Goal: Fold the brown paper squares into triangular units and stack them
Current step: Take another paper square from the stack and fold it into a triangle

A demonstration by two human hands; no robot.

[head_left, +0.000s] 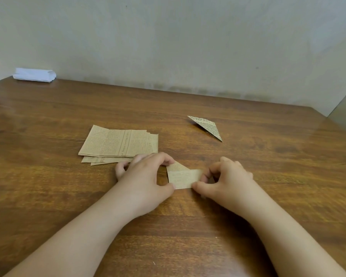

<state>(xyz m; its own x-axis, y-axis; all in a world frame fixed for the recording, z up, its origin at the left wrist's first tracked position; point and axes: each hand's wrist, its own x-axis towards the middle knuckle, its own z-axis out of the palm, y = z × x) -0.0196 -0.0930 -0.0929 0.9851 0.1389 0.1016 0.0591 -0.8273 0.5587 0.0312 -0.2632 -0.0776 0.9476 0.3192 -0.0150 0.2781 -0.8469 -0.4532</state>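
A small partly folded paper piece [185, 177] lies on the desk [248, 176] between the two hands, near the front middle of the view. The left hand [146, 176] pinches its left edge, a fingertip on the upper corner and the thumb at the lower corner. The right hand [226, 178] pinches its right edge with curled fingers and thumb. Just behind the left hand lies a loose stack of brown paper squares [118, 145], fanned slightly, its near edge partly hidden by the fingers. Well apart, farther back to the right, rests a finished triangular unit [207, 126].

The desk is glossy brown wood, set against a pale plain wall [168, 37]. A white folded bundle [34, 74] sits at the far left corner.

The held piece is tan with faint newspaper print, a rectangle with a triangular flap raised at its upper left.
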